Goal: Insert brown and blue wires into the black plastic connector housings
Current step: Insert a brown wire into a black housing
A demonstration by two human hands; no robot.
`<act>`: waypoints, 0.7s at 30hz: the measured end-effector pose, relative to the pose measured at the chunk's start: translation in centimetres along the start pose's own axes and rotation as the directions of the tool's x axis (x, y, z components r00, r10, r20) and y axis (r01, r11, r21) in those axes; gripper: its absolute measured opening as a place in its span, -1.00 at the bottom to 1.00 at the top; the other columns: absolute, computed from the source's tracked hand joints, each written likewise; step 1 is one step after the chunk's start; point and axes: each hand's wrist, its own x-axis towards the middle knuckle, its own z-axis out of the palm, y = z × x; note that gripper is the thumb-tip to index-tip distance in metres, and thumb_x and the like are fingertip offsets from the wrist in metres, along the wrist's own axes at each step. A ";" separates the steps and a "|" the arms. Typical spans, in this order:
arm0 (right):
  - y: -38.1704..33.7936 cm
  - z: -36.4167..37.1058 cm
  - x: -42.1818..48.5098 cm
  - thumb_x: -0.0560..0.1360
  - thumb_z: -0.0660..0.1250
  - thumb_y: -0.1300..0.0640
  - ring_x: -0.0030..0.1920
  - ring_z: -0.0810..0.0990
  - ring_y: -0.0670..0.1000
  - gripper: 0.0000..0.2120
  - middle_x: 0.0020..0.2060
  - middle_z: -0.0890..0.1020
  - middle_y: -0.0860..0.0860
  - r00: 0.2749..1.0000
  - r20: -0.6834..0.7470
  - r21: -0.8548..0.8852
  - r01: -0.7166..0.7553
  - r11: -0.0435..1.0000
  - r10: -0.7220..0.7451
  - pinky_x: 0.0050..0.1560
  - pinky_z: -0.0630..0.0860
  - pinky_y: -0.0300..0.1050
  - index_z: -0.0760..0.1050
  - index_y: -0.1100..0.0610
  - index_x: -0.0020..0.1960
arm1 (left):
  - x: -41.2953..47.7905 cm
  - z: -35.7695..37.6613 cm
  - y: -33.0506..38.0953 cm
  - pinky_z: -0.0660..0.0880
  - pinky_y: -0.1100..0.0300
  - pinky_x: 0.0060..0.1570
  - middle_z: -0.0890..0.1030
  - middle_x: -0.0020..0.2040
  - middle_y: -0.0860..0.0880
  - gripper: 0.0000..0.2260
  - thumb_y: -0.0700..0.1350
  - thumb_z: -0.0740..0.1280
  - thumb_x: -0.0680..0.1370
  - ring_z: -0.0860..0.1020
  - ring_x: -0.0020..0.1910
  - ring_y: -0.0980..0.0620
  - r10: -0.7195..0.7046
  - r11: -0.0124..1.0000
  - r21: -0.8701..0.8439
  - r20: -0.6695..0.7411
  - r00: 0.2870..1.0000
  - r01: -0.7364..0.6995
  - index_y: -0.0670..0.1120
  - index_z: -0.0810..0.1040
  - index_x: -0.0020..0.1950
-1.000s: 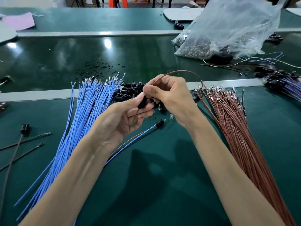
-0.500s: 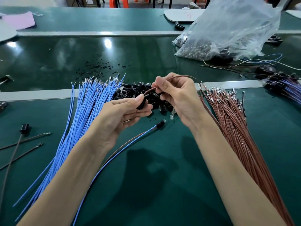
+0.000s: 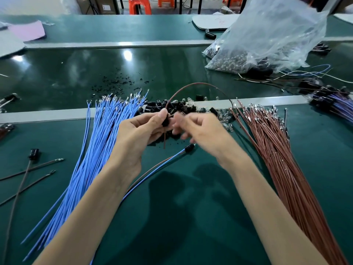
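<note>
Fingers of the left hand (image 3: 137,134) pinched a black connector housing (image 3: 165,121) above the green tabletop (image 3: 172,217), near the pile of housings (image 3: 172,107). One brown wire (image 3: 198,84) rose from it in an arch toward the brown bundle (image 3: 277,159). The right hand (image 3: 206,131) was blurred just beside the housing; I could not tell whether its fingers gripped anything. Blue wires (image 3: 99,142) lay at the left.
</note>
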 end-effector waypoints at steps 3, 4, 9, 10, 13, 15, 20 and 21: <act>1.2 1.6 -2.2 0.48 0.42 0.05 -0.35 0.51 -0.23 -0.80 -0.33 0.69 -0.06 0.999 0.044 0.095 0.011 0.995 -0.015 -0.25 0.41 -0.43 0.65 0.14 -0.25 | -0.1 0.5 -0.5 0.52 0.29 -0.12 0.71 -0.16 -0.05 -0.85 0.04 0.42 0.33 0.65 -0.17 0.11 -0.021 0.999 -0.026 -0.009 1.000 0.021 -0.02 0.69 -0.29; 1.5 2.3 -2.6 0.48 0.42 0.12 -0.34 0.52 -0.22 -0.84 -0.34 0.68 -0.06 1.000 0.019 0.166 0.013 0.986 -0.017 -0.24 0.42 -0.43 0.66 0.14 -0.25 | -0.3 0.8 -0.7 0.51 0.30 -0.19 0.71 -0.16 -0.07 -0.85 0.02 0.43 0.34 0.65 -0.20 0.08 -0.035 0.999 -0.024 0.009 0.999 0.035 -0.04 0.69 -0.29; 1.4 3.7 -3.4 0.46 0.41 0.22 -0.25 0.60 -0.14 -0.85 -0.31 0.70 0.01 0.995 -0.096 0.240 -0.009 0.971 0.033 -0.10 0.49 -0.27 0.66 0.15 -0.28 | -0.7 1.2 -1.0 0.43 0.33 -0.42 0.71 -0.19 -0.09 -0.86 -0.02 0.44 0.36 0.59 -0.31 0.08 -0.070 0.997 -0.015 0.004 0.998 0.070 -0.08 0.68 -0.29; 1.2 3.8 -3.7 0.46 0.42 0.21 -0.27 0.59 -0.13 -0.84 -0.32 0.70 0.02 0.995 -0.099 0.210 -0.005 0.978 0.027 -0.11 0.48 -0.23 0.66 0.15 -0.29 | -0.6 1.0 -0.9 0.44 0.32 -0.37 0.71 -0.19 -0.08 -0.86 -0.02 0.44 0.38 0.59 -0.30 0.10 -0.074 0.997 -0.019 -0.017 0.997 0.074 -0.07 0.68 -0.30; 0.8 4.5 -5.1 0.44 0.42 0.22 -0.41 0.47 -0.17 -0.83 -0.45 0.62 -0.04 0.999 -0.036 0.116 0.011 0.993 -0.007 -0.31 0.37 -0.31 0.64 0.15 -0.33 | -0.2 0.5 -0.6 0.38 0.26 -0.20 0.71 -0.17 -0.02 -0.85 -0.01 0.43 0.41 0.60 -0.22 0.16 -0.083 0.997 -0.020 -0.081 0.993 0.081 -0.01 0.69 -0.33; 1.0 5.2 -6.7 0.43 0.43 0.22 -0.51 0.35 -0.20 -0.83 -0.55 0.48 -0.12 0.999 0.038 0.098 0.013 0.995 -0.017 -0.42 0.25 -0.40 0.62 0.20 -0.33 | -0.1 0.3 -0.2 0.35 0.25 -0.19 0.71 -0.17 -0.02 -0.85 -0.02 0.44 0.42 0.64 -0.17 0.16 -0.088 0.995 -0.043 -0.089 0.992 0.085 0.02 0.69 -0.35; 1.2 4.6 -9.3 0.47 0.42 0.11 -0.48 0.36 -0.21 -0.85 -0.48 0.56 -0.11 0.943 0.325 0.133 -0.112 0.985 0.063 -0.39 0.27 -0.43 0.66 0.13 -0.25 | -0.1 0.3 -0.1 0.33 0.30 -0.27 0.70 -0.25 0.04 -0.80 -0.04 0.43 0.43 0.65 -0.12 0.15 -0.117 0.993 -0.041 -0.047 0.992 0.115 0.07 0.67 -0.40; 1.2 4.3 -9.2 0.47 0.42 0.08 -0.42 0.40 -0.21 -0.85 -0.41 0.62 -0.05 0.936 0.341 0.130 -0.133 0.983 0.081 -0.31 0.32 -0.40 0.66 0.13 -0.22 | -0.2 0.4 -0.1 0.33 0.31 -0.28 0.69 -0.28 0.05 -0.80 -0.03 0.44 0.43 0.66 -0.12 0.15 -0.124 0.992 -0.038 -0.028 0.992 0.123 0.06 0.67 -0.41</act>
